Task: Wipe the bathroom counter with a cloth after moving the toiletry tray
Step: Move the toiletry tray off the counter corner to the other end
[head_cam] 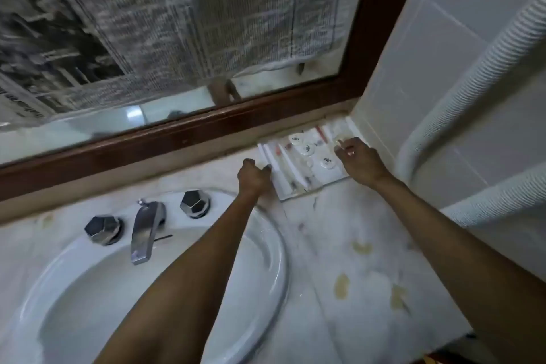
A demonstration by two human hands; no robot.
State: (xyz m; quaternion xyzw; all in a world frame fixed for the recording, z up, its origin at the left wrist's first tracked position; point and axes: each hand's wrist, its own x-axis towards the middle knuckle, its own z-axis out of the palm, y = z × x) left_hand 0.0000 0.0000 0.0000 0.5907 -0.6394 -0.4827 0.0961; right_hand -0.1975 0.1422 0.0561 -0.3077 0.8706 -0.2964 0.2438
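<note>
Stained marble counter (354,245), tiled corner. Toiletry tray (286,193) lies at 1 o'clock, beside the mirror frame. Left hand (254,176) grips its left rim; right hand (359,159) curls over its right side. Judged rigid and light with loose contents: lift level by both rims.

Your tray (288,183) sits jammed in the counter's (354,230) back right corner: the tiled wall (413,83) blocks its right side, the mirror frame (206,127) its back. Only the front and left are open. Open counter runs toward you from the tray's front edge. Leftward, the basin (277,260) rim lies close, and the faucet (146,230) and 2 knobs (195,203) stand up behind it. A ribbed hose (472,74) runs along that wall.
</note>
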